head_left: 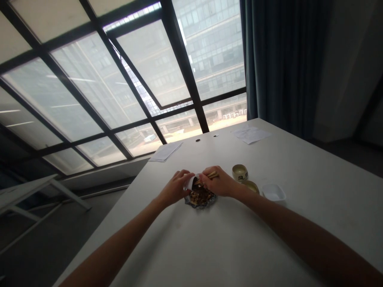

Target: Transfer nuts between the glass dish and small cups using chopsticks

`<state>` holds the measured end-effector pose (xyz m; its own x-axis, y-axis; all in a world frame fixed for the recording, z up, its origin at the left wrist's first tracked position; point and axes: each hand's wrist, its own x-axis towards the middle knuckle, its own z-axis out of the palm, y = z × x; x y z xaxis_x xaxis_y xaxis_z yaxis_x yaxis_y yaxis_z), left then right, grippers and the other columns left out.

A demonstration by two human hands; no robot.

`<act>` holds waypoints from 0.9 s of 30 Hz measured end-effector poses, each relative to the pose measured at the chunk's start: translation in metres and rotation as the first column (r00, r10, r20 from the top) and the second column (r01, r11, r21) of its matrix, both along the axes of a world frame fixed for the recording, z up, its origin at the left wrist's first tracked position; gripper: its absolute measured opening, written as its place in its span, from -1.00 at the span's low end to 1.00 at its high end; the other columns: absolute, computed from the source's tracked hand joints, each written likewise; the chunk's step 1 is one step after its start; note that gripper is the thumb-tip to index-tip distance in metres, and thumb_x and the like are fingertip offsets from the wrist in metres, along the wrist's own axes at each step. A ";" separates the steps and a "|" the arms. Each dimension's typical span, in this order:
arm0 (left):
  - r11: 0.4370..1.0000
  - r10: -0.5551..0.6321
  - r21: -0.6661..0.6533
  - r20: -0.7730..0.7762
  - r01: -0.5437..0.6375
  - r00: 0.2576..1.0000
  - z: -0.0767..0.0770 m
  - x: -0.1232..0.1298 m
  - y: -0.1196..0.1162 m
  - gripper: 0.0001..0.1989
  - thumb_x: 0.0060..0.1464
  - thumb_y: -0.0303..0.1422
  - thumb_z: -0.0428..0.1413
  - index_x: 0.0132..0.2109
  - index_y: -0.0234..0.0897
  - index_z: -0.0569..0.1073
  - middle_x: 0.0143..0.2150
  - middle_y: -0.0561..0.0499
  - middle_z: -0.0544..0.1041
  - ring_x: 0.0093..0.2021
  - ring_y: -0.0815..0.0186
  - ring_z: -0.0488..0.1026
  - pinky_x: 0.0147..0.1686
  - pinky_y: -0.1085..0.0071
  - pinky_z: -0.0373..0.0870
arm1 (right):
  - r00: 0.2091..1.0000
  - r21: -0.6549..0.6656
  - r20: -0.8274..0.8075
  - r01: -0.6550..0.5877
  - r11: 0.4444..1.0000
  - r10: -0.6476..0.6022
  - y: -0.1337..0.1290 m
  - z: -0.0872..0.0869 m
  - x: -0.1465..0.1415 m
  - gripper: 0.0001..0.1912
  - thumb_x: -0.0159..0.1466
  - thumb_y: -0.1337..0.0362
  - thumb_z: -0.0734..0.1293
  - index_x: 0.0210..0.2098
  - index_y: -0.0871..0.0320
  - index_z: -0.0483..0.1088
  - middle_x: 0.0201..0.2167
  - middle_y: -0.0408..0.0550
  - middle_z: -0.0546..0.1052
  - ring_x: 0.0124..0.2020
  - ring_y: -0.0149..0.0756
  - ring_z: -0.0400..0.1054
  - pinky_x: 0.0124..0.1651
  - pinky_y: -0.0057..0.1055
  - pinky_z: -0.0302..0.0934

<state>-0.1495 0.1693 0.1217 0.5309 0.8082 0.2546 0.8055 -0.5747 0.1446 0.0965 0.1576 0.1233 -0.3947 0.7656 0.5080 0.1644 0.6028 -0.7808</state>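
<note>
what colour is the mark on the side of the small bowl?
Black, on a yellowish bowl; shows best in the head view.

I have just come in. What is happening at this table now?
A person's left hand holds a small white cup, tilted, at brown food on a crumpled foil-like sheet. The right hand holds light sticks, perhaps chopsticks, with their tips at the cup's mouth. To the right are two yellowish bowls and a white dish.

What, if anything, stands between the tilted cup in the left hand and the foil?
Nothing visible stands between the cup and the foil with its brown bits. The sticks in the right hand reach to the cup's mouth; the bowls stand aside, to the right.
</note>
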 end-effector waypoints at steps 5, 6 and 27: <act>1.000 0.006 0.002 0.007 -0.006 1.000 0.004 -0.003 0.003 -0.37 -0.06 -0.46 0.24 0.21 -0.10 0.41 0.08 -0.09 0.43 0.04 0.06 0.41 0.07 0.14 0.40 | 0.995 -0.027 -0.066 -0.082 0.996 0.080 0.001 0.005 0.004 -0.65 0.36 0.20 0.25 -0.48 0.22 0.48 -0.53 -0.11 0.53 -0.47 -0.35 0.38 -0.39 -0.47 0.20; 1.000 0.003 -0.008 0.012 -0.002 1.000 0.006 -0.004 0.005 -0.39 -0.04 -0.43 0.25 0.20 -0.11 0.41 0.05 -0.08 0.44 0.00 0.09 0.44 0.03 0.17 0.43 | 0.991 -0.026 -0.090 -0.105 0.994 0.103 0.001 0.005 0.003 -0.66 0.36 0.19 0.25 -0.46 0.22 0.49 -0.50 -0.10 0.55 -0.46 -0.34 0.40 -0.37 -0.47 0.22; 0.988 -0.017 0.143 -0.248 0.054 0.968 0.009 -0.016 0.006 -0.30 -0.07 -0.60 0.22 0.23 -0.03 0.38 0.13 -0.10 0.37 0.08 0.05 0.33 -0.09 0.19 0.48 | 0.997 -0.007 -0.060 -0.058 0.998 0.057 0.006 -0.008 -0.002 -0.66 0.33 0.29 0.23 -0.55 0.22 0.43 -0.58 -0.12 0.51 -0.52 -0.39 0.32 -0.46 -0.50 0.13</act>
<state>-0.1650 0.1753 0.1306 0.6201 0.7508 0.2277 0.7840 -0.6039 -0.1437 0.0949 0.1633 0.1153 -0.4073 0.7469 0.5255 0.0824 0.6031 -0.7934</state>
